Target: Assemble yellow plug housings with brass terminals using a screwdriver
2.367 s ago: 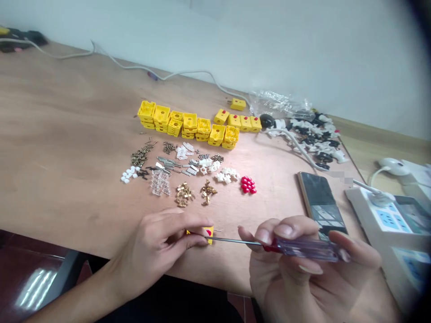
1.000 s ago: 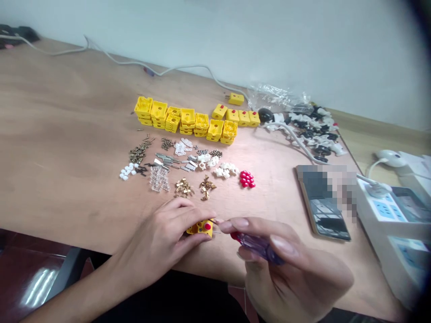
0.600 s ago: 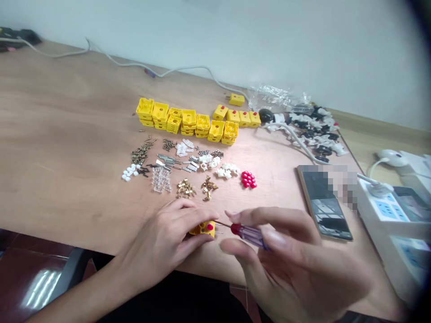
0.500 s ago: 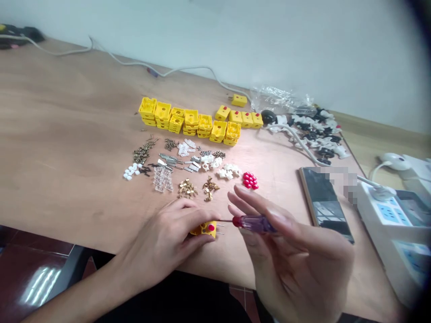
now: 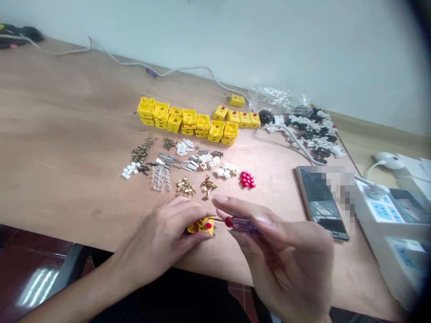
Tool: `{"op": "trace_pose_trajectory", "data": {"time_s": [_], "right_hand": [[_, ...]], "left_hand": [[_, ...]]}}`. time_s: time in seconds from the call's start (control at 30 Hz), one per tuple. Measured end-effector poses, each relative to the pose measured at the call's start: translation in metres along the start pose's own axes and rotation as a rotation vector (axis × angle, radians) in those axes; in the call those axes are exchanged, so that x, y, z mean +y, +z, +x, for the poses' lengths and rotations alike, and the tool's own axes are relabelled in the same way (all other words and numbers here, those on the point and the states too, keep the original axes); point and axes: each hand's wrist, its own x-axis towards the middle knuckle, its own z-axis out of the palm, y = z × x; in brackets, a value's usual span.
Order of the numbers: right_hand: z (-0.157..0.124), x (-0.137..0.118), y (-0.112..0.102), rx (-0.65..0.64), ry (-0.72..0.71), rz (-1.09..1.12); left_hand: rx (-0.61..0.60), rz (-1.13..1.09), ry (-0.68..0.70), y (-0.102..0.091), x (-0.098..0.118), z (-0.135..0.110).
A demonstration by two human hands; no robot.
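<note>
Left hand [image 5: 161,237] clenched on a yellow plastic housing [image 5: 201,227], gripped between thumb and fingers. Right hand [image 5: 279,255] grasps a screwdriver [image 5: 243,224] with a red collar and clear purple handle, shaft reaching over the housing; tip contact cannot be confirmed. Ahead of the hands: brass clips [image 5: 184,187], red beads [image 5: 247,179], then rows of yellow housings [image 5: 188,119]. Beyond the right hand: a phone [image 5: 321,202] and a power strip [image 5: 380,211].

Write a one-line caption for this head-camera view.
Left hand holds a yellow plastic housing, right hand a purple-handled screwdriver, with sorted small parts laid out on the wooden table.
</note>
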Motion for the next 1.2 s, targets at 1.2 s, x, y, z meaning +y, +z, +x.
{"op": "trace_pose_trajectory", "data": {"time_s": [1.2], "right_hand": [[0.006, 0.002, 0.01, 0.273, -0.13, -0.125]], "left_hand": [[-0.019, 0.018, -0.004, -0.001, 0.002, 0.002]]}}
